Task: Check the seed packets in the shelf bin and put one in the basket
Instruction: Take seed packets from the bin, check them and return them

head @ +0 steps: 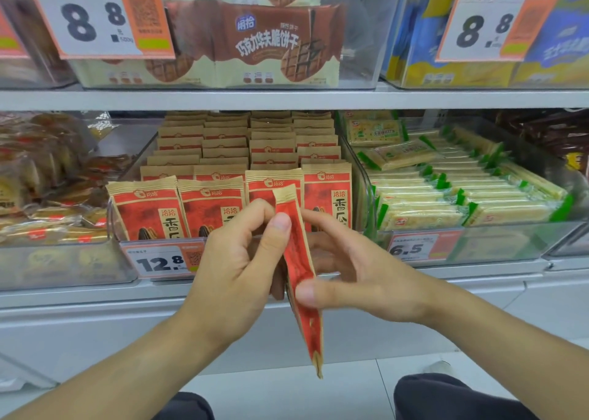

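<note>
The shelf bin (358,193) is sitting packed with rows of packets. Both hands are pinching 1 seed packet (301,279) edge-on before it: left hand (236,276) high, right hand (353,279) at mid-length. Such light pinches are risking a slip while turning it.

Arms: both forearms bare from the wrist to the frame's lower edge, no sleeve in view.
Left hand (236,269): bare, no ring, no watch or band at the wrist.
Right hand (360,279): bare, no ring, wrist likewise uncovered.
Fingers (277,228): nails short and unpainted, the thumbnails plainly visible.
Legs: dark trousers, near black, plain cloth without visible print, showing at the bottom edge as two rounded knees.
</note>
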### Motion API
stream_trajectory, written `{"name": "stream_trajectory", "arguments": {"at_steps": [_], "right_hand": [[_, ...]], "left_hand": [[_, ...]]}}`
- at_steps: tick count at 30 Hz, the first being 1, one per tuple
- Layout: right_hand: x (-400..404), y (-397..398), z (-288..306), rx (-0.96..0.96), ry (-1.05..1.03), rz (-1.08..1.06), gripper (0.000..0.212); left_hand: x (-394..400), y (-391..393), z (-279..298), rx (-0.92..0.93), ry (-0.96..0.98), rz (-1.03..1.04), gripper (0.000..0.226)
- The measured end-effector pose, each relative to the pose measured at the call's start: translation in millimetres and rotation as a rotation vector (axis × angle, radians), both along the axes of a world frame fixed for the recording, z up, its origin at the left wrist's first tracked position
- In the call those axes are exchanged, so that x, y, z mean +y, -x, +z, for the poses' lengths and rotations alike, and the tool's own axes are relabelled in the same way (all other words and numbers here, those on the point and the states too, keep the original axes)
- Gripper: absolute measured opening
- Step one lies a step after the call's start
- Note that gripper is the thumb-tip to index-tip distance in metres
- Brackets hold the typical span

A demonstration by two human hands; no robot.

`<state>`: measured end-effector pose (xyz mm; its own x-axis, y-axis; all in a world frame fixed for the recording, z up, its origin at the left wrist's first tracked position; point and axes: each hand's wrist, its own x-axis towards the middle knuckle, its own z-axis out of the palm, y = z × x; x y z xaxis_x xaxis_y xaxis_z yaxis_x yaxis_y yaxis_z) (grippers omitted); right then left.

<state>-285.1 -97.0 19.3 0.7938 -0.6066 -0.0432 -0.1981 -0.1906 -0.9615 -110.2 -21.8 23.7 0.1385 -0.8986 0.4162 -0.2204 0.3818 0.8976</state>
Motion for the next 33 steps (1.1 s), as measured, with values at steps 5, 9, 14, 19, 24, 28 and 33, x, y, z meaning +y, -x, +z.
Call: {"name": "stream_trajectory", "arguments": {"at_steps": [5,9,14,19,24,28,33], "right_hand": [[-3,6,6,0.096,0.024,0.047,0.100],[-8,9,11,-0.025,-0.022,-0.074,0.097],[-16,20,18,-0.211,-0.099,-0.177,0.093],[-18,23,18,-0.276,-0.123,-0.214,0.086],[-21,25,16,-0.252,-0.161,-0.194,0.082],[-25,26,14,-0.227,-0.201,-0.180,0.084],[-24,28,15,-0.134,-0.080,-0.151,0.105]], "left_hand": [[2,4,8,0.071,0.024,0.069,0.030],[0,4,5,0.071,0.001,-0.018,0.023],[3,2,0,-0.121,-0.049,-0.100,0.032],[4,3,1,-0.219,-0.066,-0.152,0.014],[3,4,4,-0.294,-0.042,-0.094,0.007],[3,4,6,-0.379,-0.052,-0.040,0.017],[4,4,4,-0.369,-0.089,-0.055,0.014]]}}
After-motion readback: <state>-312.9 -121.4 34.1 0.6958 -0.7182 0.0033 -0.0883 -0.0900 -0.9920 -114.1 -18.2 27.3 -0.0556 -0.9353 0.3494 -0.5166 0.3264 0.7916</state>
